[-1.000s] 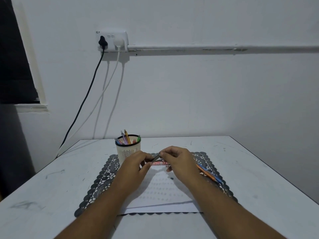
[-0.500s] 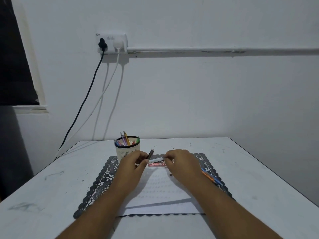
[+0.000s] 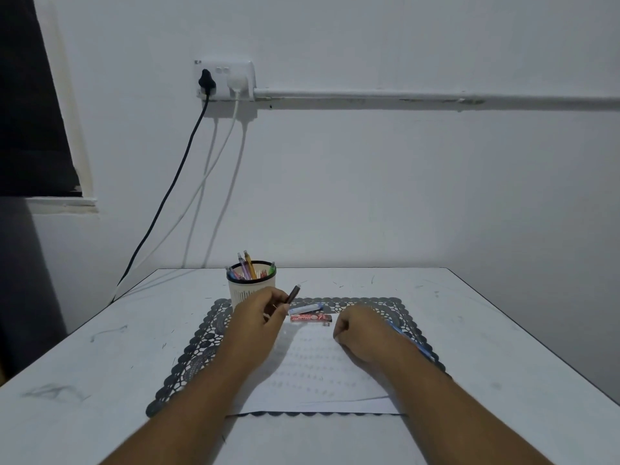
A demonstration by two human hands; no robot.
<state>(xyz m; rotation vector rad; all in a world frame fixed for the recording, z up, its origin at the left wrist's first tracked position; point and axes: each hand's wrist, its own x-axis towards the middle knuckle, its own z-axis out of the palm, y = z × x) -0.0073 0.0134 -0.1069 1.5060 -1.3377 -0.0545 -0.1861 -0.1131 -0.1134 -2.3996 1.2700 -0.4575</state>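
My left hand (image 3: 256, 318) pinches a short dark pencil (image 3: 293, 294) whose far end points up and away, just in front of the pen cup (image 3: 251, 288). My right hand (image 3: 359, 327) rests on the white lined paper (image 3: 318, 370) with its fingers curled in; nothing shows in it. Between the hands lie a red lead box (image 3: 311, 318) and, just behind it, a small white-and-blue tube (image 3: 306, 308). A blue and orange pen (image 3: 414, 342) lies on the mat beside my right wrist, partly hidden by it.
The paper sits on a dark lace-edged placemat (image 3: 188, 360) on a white scuffed table (image 3: 100, 380). The cup holds several coloured pens. Behind the table's far edge is a wall with a socket (image 3: 224, 80) and hanging cables.
My right hand let go of the white-and-blue tube, which now lies on the mat, and drew back to the right. My left hand kept the dark pencil and tilted it upward.
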